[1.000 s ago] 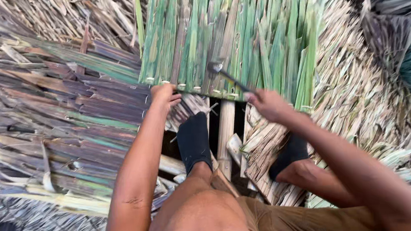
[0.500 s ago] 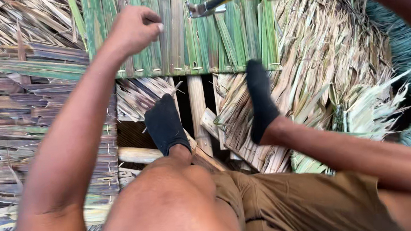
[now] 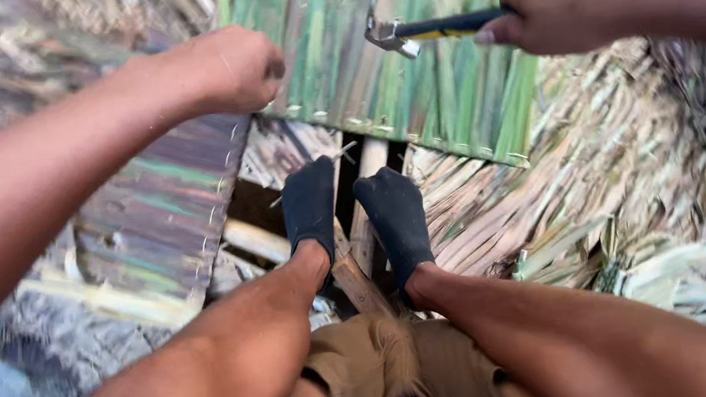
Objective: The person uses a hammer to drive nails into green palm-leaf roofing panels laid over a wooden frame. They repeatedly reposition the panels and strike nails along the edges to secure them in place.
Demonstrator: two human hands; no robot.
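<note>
We see the right hand (image 3: 558, 10) gripping a black-and-yellow-handled steel hammer (image 3: 432, 28) above the fresh green palm-leaf thatch panel (image 3: 412, 91); the left hand (image 3: 222, 69), fisted, rests on its lower edge, perhaps pinching a nail. Dry brown thatch (image 3: 592, 203) lies alongside; bare wooden rafters (image 3: 357, 249) remain uncovered.

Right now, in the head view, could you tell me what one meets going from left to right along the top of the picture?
Dry brown thatch → left hand, closed in a fist at the panel's edge → green leaf panel → hammer head → right hand, gripping the hammer's dark handle.
</note>
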